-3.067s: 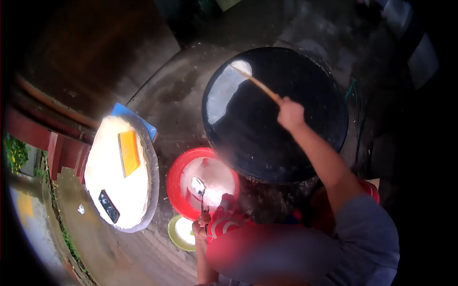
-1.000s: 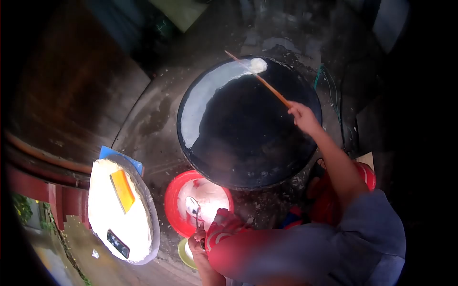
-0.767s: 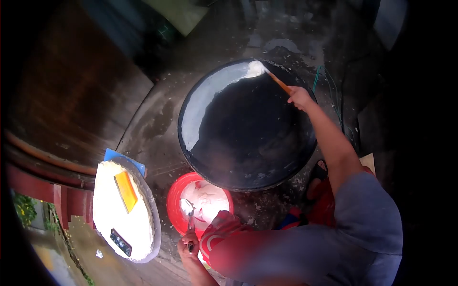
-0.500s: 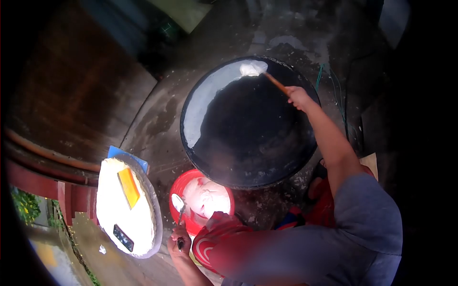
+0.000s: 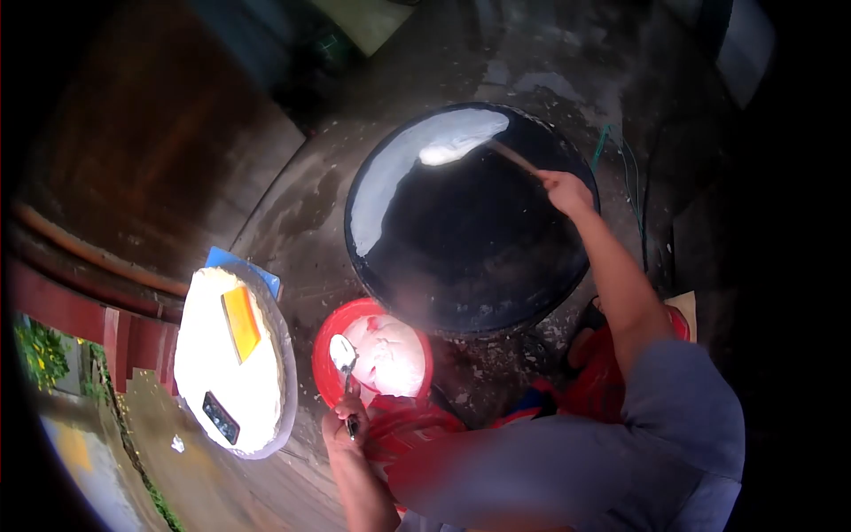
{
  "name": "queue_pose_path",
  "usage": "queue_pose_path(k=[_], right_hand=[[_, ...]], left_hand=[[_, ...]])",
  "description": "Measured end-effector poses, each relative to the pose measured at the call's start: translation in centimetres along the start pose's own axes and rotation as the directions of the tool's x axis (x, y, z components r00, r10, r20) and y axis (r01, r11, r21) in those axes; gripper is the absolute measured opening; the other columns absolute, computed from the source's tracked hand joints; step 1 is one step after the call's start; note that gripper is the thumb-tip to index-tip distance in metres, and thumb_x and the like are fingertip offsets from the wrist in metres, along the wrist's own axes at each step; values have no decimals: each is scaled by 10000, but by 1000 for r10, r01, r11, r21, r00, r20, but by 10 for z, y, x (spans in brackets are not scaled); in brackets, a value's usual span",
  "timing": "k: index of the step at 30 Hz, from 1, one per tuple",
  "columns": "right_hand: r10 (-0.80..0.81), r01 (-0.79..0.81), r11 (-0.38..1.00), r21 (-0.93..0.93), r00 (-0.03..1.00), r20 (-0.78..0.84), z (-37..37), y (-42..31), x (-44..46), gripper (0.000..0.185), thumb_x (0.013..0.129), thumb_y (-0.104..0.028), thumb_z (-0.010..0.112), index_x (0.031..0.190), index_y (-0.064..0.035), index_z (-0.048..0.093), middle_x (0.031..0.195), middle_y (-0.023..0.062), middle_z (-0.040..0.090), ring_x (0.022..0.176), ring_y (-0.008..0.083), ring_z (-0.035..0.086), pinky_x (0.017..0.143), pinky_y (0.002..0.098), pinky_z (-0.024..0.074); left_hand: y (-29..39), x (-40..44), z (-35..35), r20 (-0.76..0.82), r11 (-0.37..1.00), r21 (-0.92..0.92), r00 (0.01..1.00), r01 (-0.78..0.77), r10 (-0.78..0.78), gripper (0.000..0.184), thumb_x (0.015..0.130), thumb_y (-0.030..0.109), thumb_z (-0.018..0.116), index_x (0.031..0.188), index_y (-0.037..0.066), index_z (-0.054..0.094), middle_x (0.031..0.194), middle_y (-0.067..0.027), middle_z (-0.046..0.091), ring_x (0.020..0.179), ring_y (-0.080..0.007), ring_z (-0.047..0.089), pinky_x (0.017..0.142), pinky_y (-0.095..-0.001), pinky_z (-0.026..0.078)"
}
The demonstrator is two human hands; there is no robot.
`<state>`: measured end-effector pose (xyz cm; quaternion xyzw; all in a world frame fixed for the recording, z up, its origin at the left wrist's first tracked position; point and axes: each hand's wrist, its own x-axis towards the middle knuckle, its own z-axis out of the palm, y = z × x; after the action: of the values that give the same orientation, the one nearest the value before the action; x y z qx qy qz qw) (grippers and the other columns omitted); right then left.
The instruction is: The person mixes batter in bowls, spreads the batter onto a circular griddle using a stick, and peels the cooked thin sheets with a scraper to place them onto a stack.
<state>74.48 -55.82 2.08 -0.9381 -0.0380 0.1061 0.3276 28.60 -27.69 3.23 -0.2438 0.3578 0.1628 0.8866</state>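
Note:
My right hand (image 5: pixel 568 191) is closed around a wooden stick (image 5: pixel 517 158) reaching over a round black griddle (image 5: pixel 474 239). The stick's far end meets a thick white lump of batter (image 5: pixel 456 149); whatever head it has is hidden there. A thin pale band of batter (image 5: pixel 377 191) curves along the griddle's upper left side. My left hand (image 5: pixel 347 424), lower down, grips a long-handled metal spoon (image 5: pixel 342 353), its bowl whitish. That bowl hangs over the left part of a red bucket (image 5: pixel 325 332) holding white batter (image 5: pixel 390 355).
Left of the bucket stands a round white pile (image 5: pixel 208 355), bearing a yellow scraper (image 5: pixel 240 323) and a phone (image 5: pixel 221 418). A blue flat piece (image 5: pixel 244 269) sticks out behind it. Green cord (image 5: pixel 603 146) lies right of the griddle. The floor (image 5: pixel 292 191) looks wet.
The white lump has moved inward and left from the griddle's far edge, with the stick's end beside it. My left hand and the spoon have shifted slightly up and right over the bucket.

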Motion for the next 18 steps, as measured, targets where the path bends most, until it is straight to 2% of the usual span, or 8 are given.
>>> queue_pose_path(k=[1,3,5,7,11,13,14,18], right_hand=[[78,-72,995,62,992,-95,12,22,14,343,838,-172,447,1143,-199,601,1070,102,619,967,246,596,832,332,458],[-91,114,928,355,993,-81,70,68,57,352,824,-139,447,1137,-168,605,1065,112,623,960,234,602,833,319,451],[-245,196,933,303,961,131,92,34,45,322,825,-148,467,1107,-163,623,1046,116,630,969,224,598,852,312,439],[-211,202,977,68,964,163,72,-13,11,294,839,-191,484,1093,-199,630,1053,96,629,973,241,595,846,329,449],[-142,135,989,59,979,144,60,-19,15,287,852,-232,481,1100,-225,625,1101,70,607,1010,255,575,868,342,443],[-260,226,956,185,948,184,106,-2,38,287,854,-243,484,1105,-222,622,1106,78,603,1023,249,569,873,333,440],[-258,243,965,99,947,189,107,-15,20,285,847,-239,496,1100,-207,624,1098,89,605,1026,248,567,872,325,441],[-361,332,933,141,868,340,51,-14,-6,242,844,-213,529,1051,-195,654,1012,83,641,952,257,601,808,324,463]], left_hand=[[-1,0,-5,-10,999,23,1000,-25,25,184,869,76,301,844,-48,435,606,-50,433,457,-144,445,399,-250,403],[-1,2,-8,-34,999,26,998,-46,47,191,866,80,299,846,-51,436,602,-51,433,457,-143,443,396,-251,399],[3,7,-11,-49,997,30,996,-68,69,198,864,84,297,849,-54,438,599,-52,433,457,-143,441,394,-252,395],[10,11,-20,31,997,49,998,-55,53,179,878,63,302,877,-61,430,614,-55,454,446,-158,452,411,-257,413],[8,12,-21,-15,983,153,994,-104,107,185,875,55,301,942,-78,411,629,-58,460,448,-149,455,399,-251,410],[3,11,-19,-21,974,180,990,-134,141,197,879,51,295,976,-84,401,641,-64,470,454,-144,460,394,-244,408],[4,10,-19,-18,974,183,990,-134,140,200,880,50,295,983,-86,401,648,-68,475,455,-142,462,393,-241,408],[12,12,-25,-25,978,174,993,-113,119,202,878,48,303,981,-89,410,662,-78,483,455,-140,462,388,-239,407]])
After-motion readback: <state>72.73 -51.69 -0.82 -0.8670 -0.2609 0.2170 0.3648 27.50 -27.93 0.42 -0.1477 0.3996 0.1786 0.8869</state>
